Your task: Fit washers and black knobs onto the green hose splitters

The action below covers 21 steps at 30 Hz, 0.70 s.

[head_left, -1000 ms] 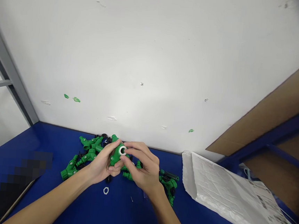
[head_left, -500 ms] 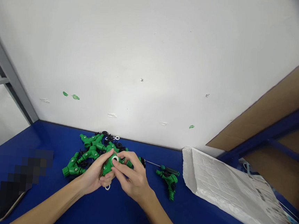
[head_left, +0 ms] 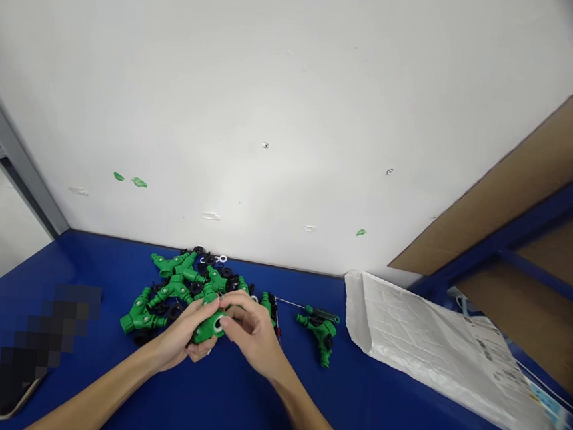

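Both hands meet just above the blue table [head_left: 230, 404] on one green plastic fitting [head_left: 207, 329] with a white ring in its end. My left hand [head_left: 180, 338] wraps round the fitting from the left. My right hand [head_left: 251, 329] has its fingers curled and its fingertips pressed on the ring end. Behind them lies a pile of several more green fittings [head_left: 172, 285] mixed with small black and white rings [head_left: 215, 259]. One green fitting [head_left: 320, 332] lies apart at the right, beside a thin screwdriver [head_left: 308, 308].
A white woven bag [head_left: 435, 355] lies flat on the right of the table. Brown cardboard [head_left: 524, 189] and a blue shelf frame [head_left: 538, 264] stand behind it. A white wall [head_left: 276, 107] closes the table's far edge. A blurred dark patch [head_left: 14, 345] sits at the near left.
Both hands have come down and toward me with the green fitting. More of the pile and the screwdriver now show behind them. The loose white ring on the table is now hidden.
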Each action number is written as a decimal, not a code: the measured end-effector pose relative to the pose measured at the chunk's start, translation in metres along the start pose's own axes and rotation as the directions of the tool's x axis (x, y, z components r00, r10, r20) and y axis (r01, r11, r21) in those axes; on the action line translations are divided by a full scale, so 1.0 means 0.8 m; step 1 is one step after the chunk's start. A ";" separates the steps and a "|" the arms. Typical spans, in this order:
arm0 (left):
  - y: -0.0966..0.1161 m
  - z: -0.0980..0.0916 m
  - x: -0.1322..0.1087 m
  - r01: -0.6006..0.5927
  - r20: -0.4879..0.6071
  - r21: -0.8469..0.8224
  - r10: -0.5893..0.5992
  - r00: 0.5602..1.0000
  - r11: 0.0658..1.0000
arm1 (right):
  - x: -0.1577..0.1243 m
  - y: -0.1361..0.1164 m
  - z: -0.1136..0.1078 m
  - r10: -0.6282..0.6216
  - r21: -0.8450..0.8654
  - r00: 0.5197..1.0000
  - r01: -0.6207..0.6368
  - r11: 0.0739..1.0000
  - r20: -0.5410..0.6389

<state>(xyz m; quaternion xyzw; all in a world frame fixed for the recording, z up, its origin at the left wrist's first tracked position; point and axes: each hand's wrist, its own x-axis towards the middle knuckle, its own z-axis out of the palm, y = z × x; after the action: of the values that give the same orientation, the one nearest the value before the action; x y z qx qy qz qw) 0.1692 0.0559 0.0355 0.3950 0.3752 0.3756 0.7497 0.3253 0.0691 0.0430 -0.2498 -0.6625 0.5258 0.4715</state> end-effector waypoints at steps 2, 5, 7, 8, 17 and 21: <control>-0.001 -0.001 -0.001 0.000 -0.016 0.028 0.001 1.000 1.000 | 0.000 -0.001 -0.002 0.021 0.045 0.999 -0.022 0.999 0.024; -0.003 -0.001 -0.002 -0.011 -0.046 0.051 0.013 0.999 0.999 | -0.003 0.003 0.001 0.029 0.087 1.000 -0.030 0.996 0.007; -0.004 -0.001 -0.002 -0.015 -0.056 0.058 0.018 0.998 0.998 | -0.006 0.007 0.005 0.039 0.117 0.999 -0.037 0.992 -0.015; -0.004 0.000 -0.002 -0.013 -0.061 0.062 0.017 0.998 0.998 | -0.007 0.009 0.006 0.045 0.134 0.999 -0.042 0.990 -0.019; 0.001 0.013 -0.005 0.018 -0.090 0.067 -0.012 0.996 0.998 | -0.010 0.012 0.002 0.070 0.243 0.997 -0.074 0.967 0.027; -0.003 0.010 -0.002 0.001 -0.077 0.099 0.006 0.997 0.995 | -0.012 0.014 0.003 0.088 0.268 0.995 -0.096 0.959 0.040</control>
<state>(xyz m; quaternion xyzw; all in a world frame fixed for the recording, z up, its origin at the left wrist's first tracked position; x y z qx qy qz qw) 0.1764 0.0509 0.0371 0.4173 0.4214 0.3725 0.7138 0.3254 0.0635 0.0287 -0.2065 -0.5791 0.6357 0.4669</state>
